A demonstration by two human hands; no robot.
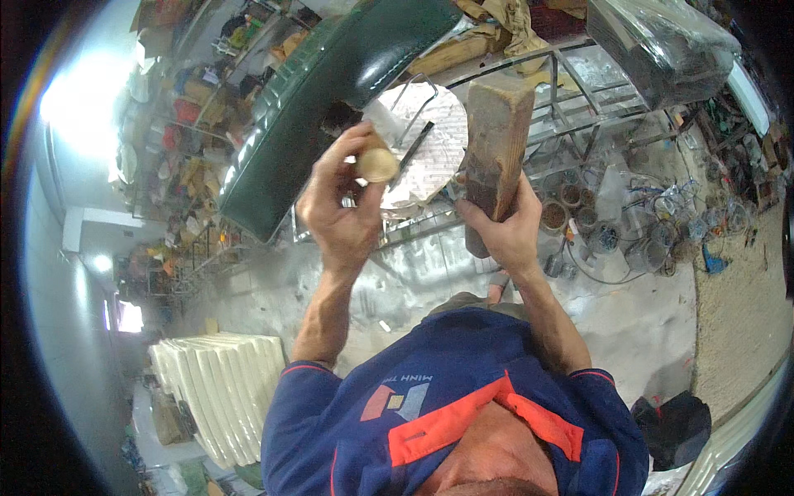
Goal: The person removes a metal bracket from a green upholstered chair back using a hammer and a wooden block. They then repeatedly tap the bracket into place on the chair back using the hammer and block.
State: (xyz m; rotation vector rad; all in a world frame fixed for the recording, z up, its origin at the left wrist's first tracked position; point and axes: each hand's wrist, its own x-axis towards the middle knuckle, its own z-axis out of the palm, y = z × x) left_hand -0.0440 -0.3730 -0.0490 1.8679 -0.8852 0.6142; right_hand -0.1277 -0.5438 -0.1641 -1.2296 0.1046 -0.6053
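Observation:
My left hand (337,198) is closed around a short wooden handle (378,165), its pale round end turned up. What lies at the handle's other end is not clear. In my right hand (509,227) is a long worn wooden block (499,132), tilted upright and gripped near its lower end. Between the hands lies a round whitish board (442,136). On or just above it are a bent metal rod (432,89) and a thin black strip (416,146). Close to my left hand is a dark green padded cushion (285,157) with a stitched edge.
A metal frame (579,78) stands beyond the block, with a plastic-wrapped piece (662,54) at the far right. Several tins and pots (571,194) and loose cables sit on the floor to the right. White foam slabs (223,388) are stacked at the lower left.

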